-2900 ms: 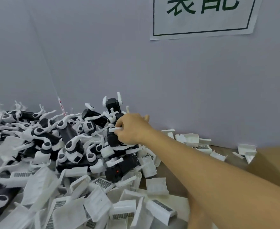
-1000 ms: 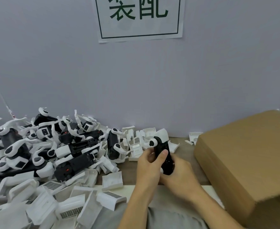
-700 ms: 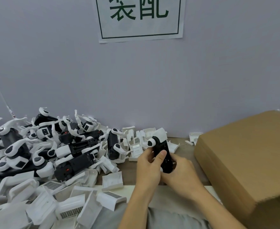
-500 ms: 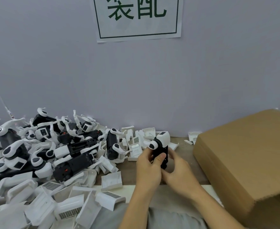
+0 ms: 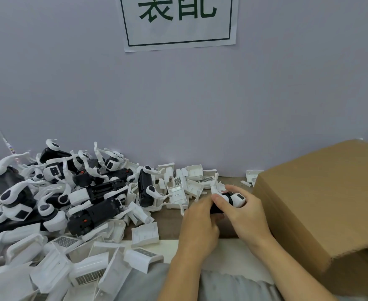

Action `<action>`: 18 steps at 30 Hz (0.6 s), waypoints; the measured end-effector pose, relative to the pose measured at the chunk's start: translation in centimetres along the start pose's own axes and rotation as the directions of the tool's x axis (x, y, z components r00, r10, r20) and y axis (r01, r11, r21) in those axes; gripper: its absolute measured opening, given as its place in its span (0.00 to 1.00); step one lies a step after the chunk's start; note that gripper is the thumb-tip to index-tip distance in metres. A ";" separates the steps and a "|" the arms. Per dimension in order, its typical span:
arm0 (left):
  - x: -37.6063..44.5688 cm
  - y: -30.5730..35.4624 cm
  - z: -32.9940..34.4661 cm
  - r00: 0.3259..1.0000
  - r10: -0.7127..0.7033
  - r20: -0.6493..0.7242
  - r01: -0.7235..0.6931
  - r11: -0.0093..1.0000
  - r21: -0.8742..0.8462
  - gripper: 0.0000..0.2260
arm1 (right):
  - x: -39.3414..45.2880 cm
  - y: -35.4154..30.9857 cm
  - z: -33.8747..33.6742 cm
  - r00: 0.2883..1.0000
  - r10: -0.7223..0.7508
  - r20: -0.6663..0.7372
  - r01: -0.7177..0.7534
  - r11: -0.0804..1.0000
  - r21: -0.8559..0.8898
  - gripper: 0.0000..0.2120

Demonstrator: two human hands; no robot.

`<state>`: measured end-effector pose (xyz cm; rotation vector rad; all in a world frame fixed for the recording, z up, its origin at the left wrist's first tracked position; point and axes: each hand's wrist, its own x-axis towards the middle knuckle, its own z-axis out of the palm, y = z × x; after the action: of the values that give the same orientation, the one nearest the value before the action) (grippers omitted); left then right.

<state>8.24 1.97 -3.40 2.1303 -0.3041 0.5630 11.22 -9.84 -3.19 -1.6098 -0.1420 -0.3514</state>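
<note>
A cardboard box [image 5: 322, 203] stands at the right. A pile of black-and-white units [image 5: 87, 192] and loose white covers [image 5: 145, 234] lie on the tabletop [image 5: 170, 216], so much assembly seems left. The left hand [image 5: 198, 227] and right hand [image 5: 246, 213] curl their fingers around 1 held unit [image 5: 233, 199], just above the tabletop.

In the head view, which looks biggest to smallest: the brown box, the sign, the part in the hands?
1. The box, though it sits nearer the camera.
2. The sign, its top cut off.
3. The part, partly covered.
</note>
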 end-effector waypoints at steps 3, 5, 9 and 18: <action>0.0 0.0 0.0 1.000 -0.012 0.027 0.012 1.000 -0.003 0.16 | 0.3 0.2 -0.3 1.000 0.016 -0.006 -0.016 0.999 -0.032 0.21; 0.0 0.1 0.1 0.999 -0.010 0.034 0.009 1.000 0.011 0.16 | 0.4 0.1 -0.4 1.000 0.014 -0.008 -0.014 0.999 -0.036 0.22; 0.0 0.1 0.2 1.000 -0.012 0.018 0.011 0.999 0.036 0.14 | 0.2 -0.2 -0.2 0.999 -0.041 -0.034 0.040 0.999 -0.015 0.20; 1.2 0.5 -0.5 0.810 -0.558 -0.182 0.257 0.617 -0.744 0.09 | -0.7 0.0 0.2 0.991 0.035 0.127 -0.051 0.990 0.131 0.19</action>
<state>8.89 2.08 -2.20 1.2319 0.2110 0.4840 10.57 -9.56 -3.40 -1.4990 -0.2209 -0.2036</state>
